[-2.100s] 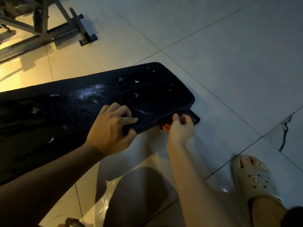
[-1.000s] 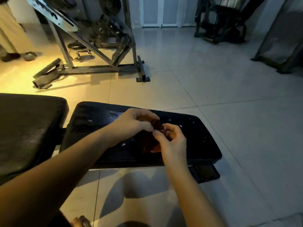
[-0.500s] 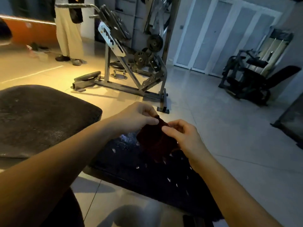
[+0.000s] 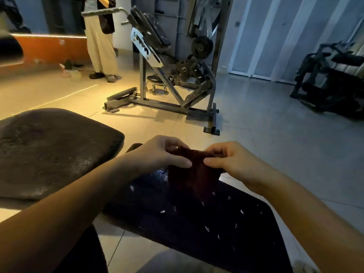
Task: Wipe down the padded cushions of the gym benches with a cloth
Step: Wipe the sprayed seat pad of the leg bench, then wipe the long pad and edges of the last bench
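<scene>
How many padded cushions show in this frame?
3: a large cushion at left, a dark cushion under the cloth, an angled pad on the far machine. The dark machine at right may hide more.

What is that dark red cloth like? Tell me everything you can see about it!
The cloth is dark red and fuzzy-looking, like a small towel. The left hand pinches one side of its top edge and the right hand pinches the other. The rest hangs loosely above the black bench cushion. Whether its bottom touches the cushion is hard to tell.
</scene>
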Motion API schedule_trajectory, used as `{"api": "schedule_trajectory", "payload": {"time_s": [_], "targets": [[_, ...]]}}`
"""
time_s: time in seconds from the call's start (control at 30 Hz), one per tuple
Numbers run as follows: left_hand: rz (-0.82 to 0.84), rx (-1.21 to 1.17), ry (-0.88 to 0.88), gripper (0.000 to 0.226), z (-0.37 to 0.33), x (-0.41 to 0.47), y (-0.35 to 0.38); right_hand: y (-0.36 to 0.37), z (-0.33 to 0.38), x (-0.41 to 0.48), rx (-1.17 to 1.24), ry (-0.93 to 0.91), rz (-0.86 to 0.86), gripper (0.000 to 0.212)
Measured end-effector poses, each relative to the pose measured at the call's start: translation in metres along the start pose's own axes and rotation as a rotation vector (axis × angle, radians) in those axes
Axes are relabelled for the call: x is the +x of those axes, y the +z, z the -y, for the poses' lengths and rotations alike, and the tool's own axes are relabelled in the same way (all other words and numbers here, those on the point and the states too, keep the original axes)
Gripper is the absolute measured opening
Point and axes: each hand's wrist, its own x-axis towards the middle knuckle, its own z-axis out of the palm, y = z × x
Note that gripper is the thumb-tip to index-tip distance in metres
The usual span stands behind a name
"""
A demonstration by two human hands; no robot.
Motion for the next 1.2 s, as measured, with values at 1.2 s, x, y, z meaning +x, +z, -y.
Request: {"api": "schedule_trajectory", "payload": {"time_s": [1.2], "targets": [[-0.553, -0.046, -0.273, 0.026, -0.024, -0.005, 0.159, -0.05, -0.077, 0.037, 0.378, -0.205, 0.243, 0.025]]}}
